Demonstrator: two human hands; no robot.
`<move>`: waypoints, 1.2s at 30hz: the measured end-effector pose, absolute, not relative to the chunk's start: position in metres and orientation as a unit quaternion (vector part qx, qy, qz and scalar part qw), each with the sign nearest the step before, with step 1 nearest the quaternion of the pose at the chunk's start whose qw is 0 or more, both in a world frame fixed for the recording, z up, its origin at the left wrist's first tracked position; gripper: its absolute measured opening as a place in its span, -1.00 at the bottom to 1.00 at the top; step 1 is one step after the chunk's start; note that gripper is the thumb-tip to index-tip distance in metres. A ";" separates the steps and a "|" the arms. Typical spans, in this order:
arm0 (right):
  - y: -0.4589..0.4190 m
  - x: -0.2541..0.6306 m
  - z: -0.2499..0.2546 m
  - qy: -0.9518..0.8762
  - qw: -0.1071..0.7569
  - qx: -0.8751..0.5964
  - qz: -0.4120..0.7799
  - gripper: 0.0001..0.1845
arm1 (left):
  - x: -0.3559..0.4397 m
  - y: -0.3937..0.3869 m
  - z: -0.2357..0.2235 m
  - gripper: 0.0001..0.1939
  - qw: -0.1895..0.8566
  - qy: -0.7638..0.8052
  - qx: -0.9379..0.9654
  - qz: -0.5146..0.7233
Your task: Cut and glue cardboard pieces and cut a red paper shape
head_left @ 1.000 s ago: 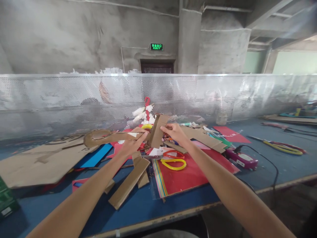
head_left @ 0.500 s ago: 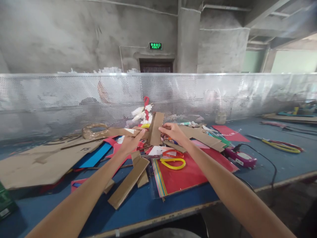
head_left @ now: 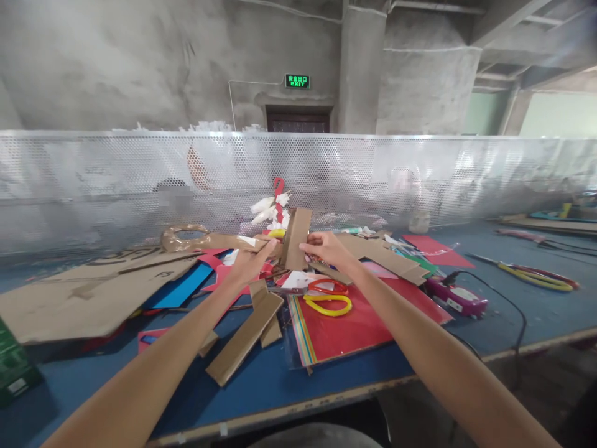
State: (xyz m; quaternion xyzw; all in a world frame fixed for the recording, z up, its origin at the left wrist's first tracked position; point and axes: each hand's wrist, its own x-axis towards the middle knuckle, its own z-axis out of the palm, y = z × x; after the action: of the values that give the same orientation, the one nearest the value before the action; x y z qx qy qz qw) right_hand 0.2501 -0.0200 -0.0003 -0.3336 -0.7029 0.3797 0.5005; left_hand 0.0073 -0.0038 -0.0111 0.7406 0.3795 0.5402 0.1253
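An upright piece of folded brown cardboard (head_left: 297,239) stands between my two hands, slightly tilted. My right hand (head_left: 326,250) pinches its right edge, thumb in front. My left hand (head_left: 252,264) is closed at its left side, thumb uppermost; the other fingers are mostly hidden. Behind the left hand runs a brown strip from a ring wrapped in shiny tape (head_left: 185,238). Below lie scissors with red and yellow handles (head_left: 329,305), on a plastic-wrapped pack of coloured paper (head_left: 354,330). Two crossed cardboard strips (head_left: 247,339) rest nearer the table's front edge.
A large cardboard sheet (head_left: 93,292) covers the left of the blue table. White flowers (head_left: 270,210) stand at the back before a perforated metal screen (head_left: 224,168). To the right lie a purple power strip (head_left: 457,295) with a black cable and yellow-and-red-handled pliers (head_left: 532,274).
The camera view has shifted slightly, so the scene sits a little to the right. Both hands keep nearly the same place at the upright cardboard.
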 end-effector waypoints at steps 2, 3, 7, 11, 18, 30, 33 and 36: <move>-0.021 0.249 0.000 -0.706 0.497 -0.332 0.379 -0.69 | 0.009 -0.006 -0.009 -0.65 0.123 0.377 0.736 0.549; -0.022 0.249 0.000 -0.710 0.494 -0.330 0.378 -0.70 | 0.010 -0.007 -0.009 -0.66 0.123 0.374 0.733 0.555; -0.022 0.248 0.000 -0.714 0.491 -0.331 0.373 -0.73 | 0.013 -0.010 -0.007 -0.68 0.141 0.367 0.725 0.565; -0.020 0.248 -0.001 -0.711 0.492 -0.335 0.374 -0.70 | 0.013 -0.011 -0.007 -0.68 0.151 0.364 0.728 0.561; -0.018 0.248 -0.003 -0.709 0.493 -0.340 0.373 -0.66 | 0.012 -0.002 -0.012 -0.63 0.221 0.350 0.703 0.578; -0.012 0.254 -0.002 -0.603 0.547 -0.375 0.443 -0.64 | 0.007 -0.003 -0.006 -0.68 0.465 0.321 0.542 0.623; -0.010 0.253 -0.004 -0.618 0.561 -0.343 0.432 -0.59 | 0.007 -0.002 -0.006 -0.69 0.477 0.328 0.569 0.584; -0.005 0.256 -0.007 -0.616 0.596 -0.336 0.390 -0.54 | 0.005 -0.001 -0.008 -0.54 0.500 0.351 0.589 0.529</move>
State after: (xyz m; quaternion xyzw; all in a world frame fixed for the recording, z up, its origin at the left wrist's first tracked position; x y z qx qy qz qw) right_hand 0.2562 -0.0046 -0.0066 -0.3360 -0.6161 0.3901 0.5962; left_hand 0.0047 -0.0011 -0.0078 0.5889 0.3511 0.5287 0.5005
